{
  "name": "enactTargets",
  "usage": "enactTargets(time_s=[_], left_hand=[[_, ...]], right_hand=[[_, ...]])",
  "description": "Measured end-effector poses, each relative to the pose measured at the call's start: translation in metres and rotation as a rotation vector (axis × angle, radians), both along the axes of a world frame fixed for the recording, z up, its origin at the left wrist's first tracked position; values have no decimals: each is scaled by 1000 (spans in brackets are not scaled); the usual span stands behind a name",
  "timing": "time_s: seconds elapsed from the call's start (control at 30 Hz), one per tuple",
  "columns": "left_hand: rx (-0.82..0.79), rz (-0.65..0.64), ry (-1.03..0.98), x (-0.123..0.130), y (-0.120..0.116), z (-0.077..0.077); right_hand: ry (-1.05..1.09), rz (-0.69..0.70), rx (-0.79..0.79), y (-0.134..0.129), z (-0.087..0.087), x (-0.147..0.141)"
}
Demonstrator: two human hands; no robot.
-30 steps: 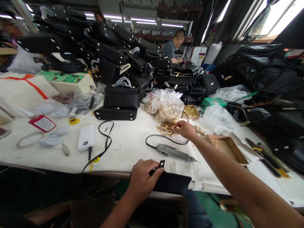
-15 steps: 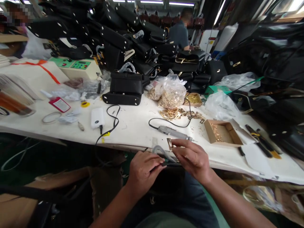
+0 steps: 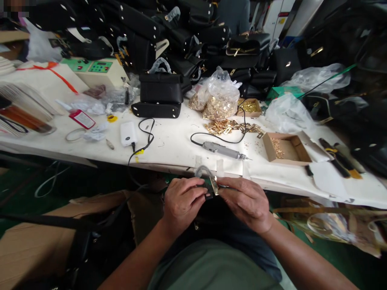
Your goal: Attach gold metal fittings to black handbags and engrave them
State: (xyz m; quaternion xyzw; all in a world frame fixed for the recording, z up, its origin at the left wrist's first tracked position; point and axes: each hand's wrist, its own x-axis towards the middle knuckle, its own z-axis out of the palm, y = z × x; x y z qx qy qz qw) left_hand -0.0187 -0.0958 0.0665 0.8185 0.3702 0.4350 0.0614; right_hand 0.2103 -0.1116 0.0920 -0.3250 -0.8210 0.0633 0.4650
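Observation:
My right hand point(image 3: 248, 201) pinches a flat gold metal plate point(image 3: 215, 185) with an opening in it, held on edge between thumb and fingers. Close to its left, my left hand point(image 3: 183, 203) grips the edge of a black bag point(image 3: 208, 189) over my lap; most of that bag is dark and hidden by the hands. A handle in clear wrap point(image 3: 203, 168) arches up behind the fingers. The plate is right by the bag's edge; whether they touch, I cannot tell. On the table ahead lies a grey electric screwdriver point(image 3: 223, 150) with a black cord.
Loose gold plates point(image 3: 222, 127) lie before a clear bag of gold fittings point(image 3: 220, 104). A cardboard box point(image 3: 292, 161) with small copper-coloured pieces stands right, near black-and-yellow tools point(image 3: 340, 159). A white power box point(image 3: 128, 134), red bottle point(image 3: 82, 119) and black handbag point(image 3: 160, 90) are further left.
My right hand has brought the gold plate down and left, close to the bag's edge at my left hand. The view has tilted downward.

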Motion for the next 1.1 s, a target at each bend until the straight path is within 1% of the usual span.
enactTargets(time_s=[0.13,0.3,0.43,0.6,0.73,1.0,1.1], left_hand=[[40,-4,7,3,-2,3],[19,-108,-2,5,-5,4],[17,-141,-7,5,-6,2],[19,-151,-10,6,-8,-1],[27,-159,-11,6,-9,-3],[17,-147,-17,4,-11,-7],[25,-146,-2,4,-11,-9]], right_hand=[[20,35,-61,-5,-4,-1],[56,106,-154,-9,-7,-1],[98,177,-268,-15,-9,0],[193,184,-411,-20,-15,1],[222,197,-427,-22,-16,1],[190,170,-452,-28,-19,0],[188,188,-470,-28,-20,1]])
